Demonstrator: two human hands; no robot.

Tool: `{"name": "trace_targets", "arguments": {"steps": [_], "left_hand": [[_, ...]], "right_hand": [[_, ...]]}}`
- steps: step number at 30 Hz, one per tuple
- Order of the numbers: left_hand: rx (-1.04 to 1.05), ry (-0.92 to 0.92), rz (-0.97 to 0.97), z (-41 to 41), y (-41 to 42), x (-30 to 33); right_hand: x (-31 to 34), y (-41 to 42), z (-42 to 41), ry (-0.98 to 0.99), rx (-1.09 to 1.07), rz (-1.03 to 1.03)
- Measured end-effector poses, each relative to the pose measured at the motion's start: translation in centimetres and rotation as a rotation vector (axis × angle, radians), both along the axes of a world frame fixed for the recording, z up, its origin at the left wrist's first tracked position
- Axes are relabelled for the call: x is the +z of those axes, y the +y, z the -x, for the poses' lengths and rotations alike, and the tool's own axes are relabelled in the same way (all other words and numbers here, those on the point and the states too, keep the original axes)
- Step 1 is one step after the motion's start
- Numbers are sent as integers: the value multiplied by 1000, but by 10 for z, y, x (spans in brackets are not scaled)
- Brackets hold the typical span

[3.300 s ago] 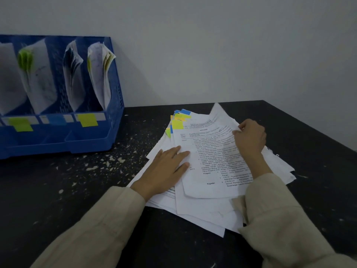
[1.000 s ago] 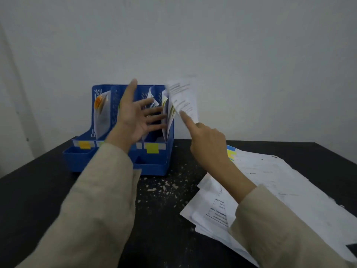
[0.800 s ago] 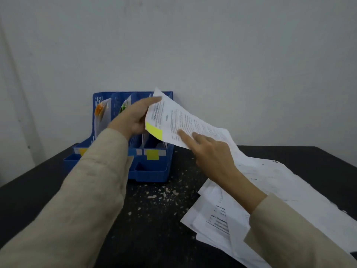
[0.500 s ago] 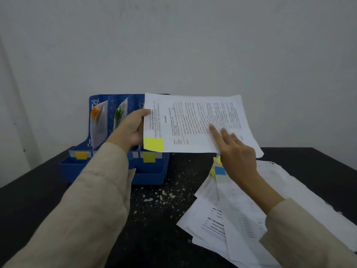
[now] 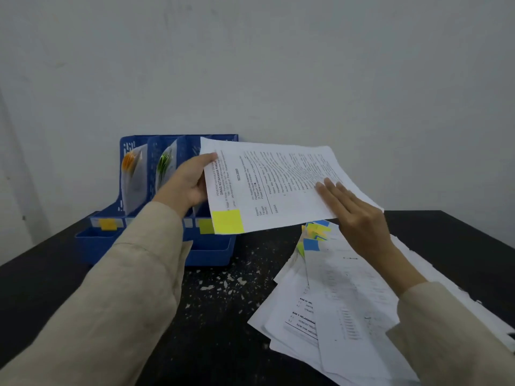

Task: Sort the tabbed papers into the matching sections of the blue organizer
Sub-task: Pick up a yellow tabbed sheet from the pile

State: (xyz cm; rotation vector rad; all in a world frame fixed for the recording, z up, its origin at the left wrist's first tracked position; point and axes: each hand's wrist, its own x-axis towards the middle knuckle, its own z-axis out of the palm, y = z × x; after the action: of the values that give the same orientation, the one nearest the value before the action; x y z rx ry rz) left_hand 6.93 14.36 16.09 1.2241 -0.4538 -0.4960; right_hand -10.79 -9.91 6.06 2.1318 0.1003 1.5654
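Yellow-tabbed paper point(image 5: 278, 188) held in air before blue organizer point(image 5: 133, 238), above loose paper pile point(image 5: 342, 296) on dark table point(image 5: 41, 277). Left hand point(image 5: 186, 182) pinches short edge, thumb on top, fingers behind. Right hand point(image 5: 359, 218) flat, fingers straight, touching far end, gripping nothing. Sheet looks light, limp, sags when unsupported, creases easily. Best held at edge near yellow tab point(image 5: 227, 221), other end steadied into yellow-labelled section point(image 5: 205, 226).

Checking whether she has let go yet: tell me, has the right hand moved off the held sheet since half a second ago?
No. The right hand still rests flat on the yellow-tabbed sheet, right of the blue organizer.
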Motion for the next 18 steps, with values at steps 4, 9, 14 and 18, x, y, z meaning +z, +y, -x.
{"name": "trace_targets", "arguments": {"steps": [4,9,14,18], "left_hand": [[-60,34,81,3,-3,-18],[-183,133,474,-1,17,-30],[-160,4,317,1,14,-28],[-328,43,120,-23,38,-16]], "right_hand": [[0,0,-4,-34,81,-111],[4,9,1,-57,188,-4],[8,15,0,-79,194,75],[14,6,6,-45,337,75]]}}
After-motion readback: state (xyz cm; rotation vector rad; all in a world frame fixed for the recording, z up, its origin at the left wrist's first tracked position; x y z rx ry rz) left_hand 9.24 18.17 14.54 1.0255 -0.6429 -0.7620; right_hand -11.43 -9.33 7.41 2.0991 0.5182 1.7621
